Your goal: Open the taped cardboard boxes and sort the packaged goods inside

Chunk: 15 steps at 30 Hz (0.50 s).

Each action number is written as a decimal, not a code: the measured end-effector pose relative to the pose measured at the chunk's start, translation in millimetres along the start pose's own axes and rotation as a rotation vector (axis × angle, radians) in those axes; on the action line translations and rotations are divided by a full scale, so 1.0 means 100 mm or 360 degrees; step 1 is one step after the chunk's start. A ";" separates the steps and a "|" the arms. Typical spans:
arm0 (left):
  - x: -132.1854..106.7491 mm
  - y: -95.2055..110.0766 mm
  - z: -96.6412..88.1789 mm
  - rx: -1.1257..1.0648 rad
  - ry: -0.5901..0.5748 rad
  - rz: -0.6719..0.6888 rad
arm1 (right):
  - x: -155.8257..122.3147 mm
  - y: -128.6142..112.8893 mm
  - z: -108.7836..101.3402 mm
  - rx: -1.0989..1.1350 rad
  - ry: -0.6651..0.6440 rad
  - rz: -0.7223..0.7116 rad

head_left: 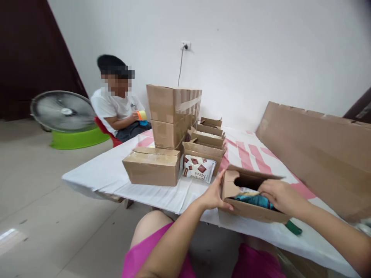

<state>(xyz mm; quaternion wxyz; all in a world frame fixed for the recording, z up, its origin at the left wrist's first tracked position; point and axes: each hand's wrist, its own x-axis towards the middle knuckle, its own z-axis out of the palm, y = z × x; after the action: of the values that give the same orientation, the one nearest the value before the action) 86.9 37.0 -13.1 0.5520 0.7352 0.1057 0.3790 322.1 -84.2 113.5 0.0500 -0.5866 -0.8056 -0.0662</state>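
My left hand point(213, 195) grips the left end of an open cardboard box point(246, 208) near the table's front edge, thumb up along the end flap. My right hand point(279, 195) reaches into the box from the right. Its fingers curl over a blue packet point(254, 200) inside. Whether they grip the packet I cannot tell.
A taped box point(152, 166), two stacked boxes point(171, 116) and a row of open boxes point(204, 148) with a white packet point(199, 168) stand on the white and pink table point(116, 173). Flat cardboard point(319, 150) leans at right. A green object point(293, 227) lies beside my box. A seated person point(118, 110) and a fan point(62, 112) are at left.
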 end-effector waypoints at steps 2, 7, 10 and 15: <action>0.00 0.00 -0.05 0.0029 0.0043 -0.0028 | -0.06 0.04 -0.16 0.0055 0.0318 -0.0007; -0.02 0.02 -0.18 0.0076 0.0122 -0.0035 | -0.35 0.21 -0.48 0.0166 0.1160 0.0335; -0.05 0.08 -0.29 -0.0074 0.0094 0.0015 | -0.51 0.37 -0.50 0.0320 0.1566 0.0813; -0.12 -0.01 -0.53 -0.0480 0.0139 -0.0028 | -0.69 0.66 -0.24 0.0812 0.1698 0.1230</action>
<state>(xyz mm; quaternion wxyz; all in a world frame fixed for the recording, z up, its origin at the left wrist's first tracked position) 43.4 69.3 -13.4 0.6544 0.6257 0.0779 0.4174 405.6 -132.8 129.9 0.5939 -0.6882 -0.3955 -0.1312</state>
